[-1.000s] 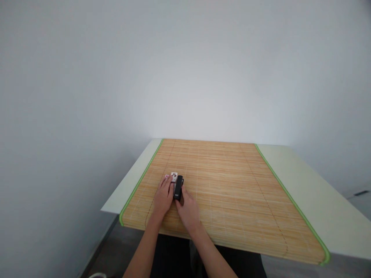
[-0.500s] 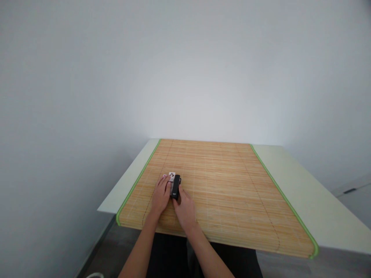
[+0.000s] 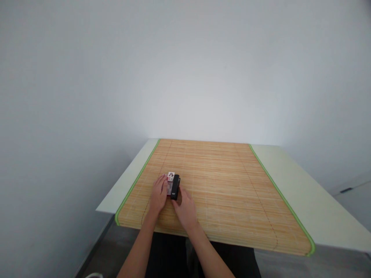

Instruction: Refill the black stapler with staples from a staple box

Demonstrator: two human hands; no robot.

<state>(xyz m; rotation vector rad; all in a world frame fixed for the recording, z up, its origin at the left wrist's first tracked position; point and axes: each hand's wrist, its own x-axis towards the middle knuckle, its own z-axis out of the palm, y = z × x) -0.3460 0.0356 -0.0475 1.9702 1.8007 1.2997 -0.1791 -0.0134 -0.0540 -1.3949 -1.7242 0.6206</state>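
A black stapler (image 3: 175, 187) lies lengthwise on the bamboo mat, left of the middle. Against its left side sits a small white box (image 3: 171, 175) with a dark picture on it; a pinkish clear-looking pack (image 3: 169, 188) lies nearer to me, its kind unclear. My left hand (image 3: 158, 195) rests flat along the left of these, fingers stretched forward and touching their edge. With thumb and fingers, my right hand (image 3: 185, 210) grips the near right end of the stapler.
The bamboo mat (image 3: 220, 193) with green edging covers most of the white table (image 3: 301, 185). A pale wall (image 3: 197, 77) stands behind the table, and another rises at the left. A thin cable with a dark piece (image 3: 346, 190) runs along the right.
My left hand has slid slightly left and back, uncovering more of the white box and the pinkish pack. The right hand stays at the stapler. The view has shifted a little.
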